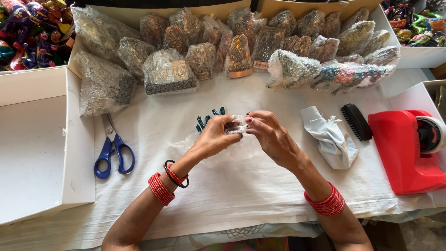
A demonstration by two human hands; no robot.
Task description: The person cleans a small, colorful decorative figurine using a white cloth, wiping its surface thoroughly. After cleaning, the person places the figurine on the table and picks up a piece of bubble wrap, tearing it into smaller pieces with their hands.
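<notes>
We pinch bubble wrap (234,128) around a teal figurine (207,119), left hand (214,137) and right hand (269,135) both clamped; taping from the red dispenser (402,148) likely comes next

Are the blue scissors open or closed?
Nearly closed. The blue scissors lie flat on the white cloth, blades together, with only a small gap between the handle loops.
</notes>
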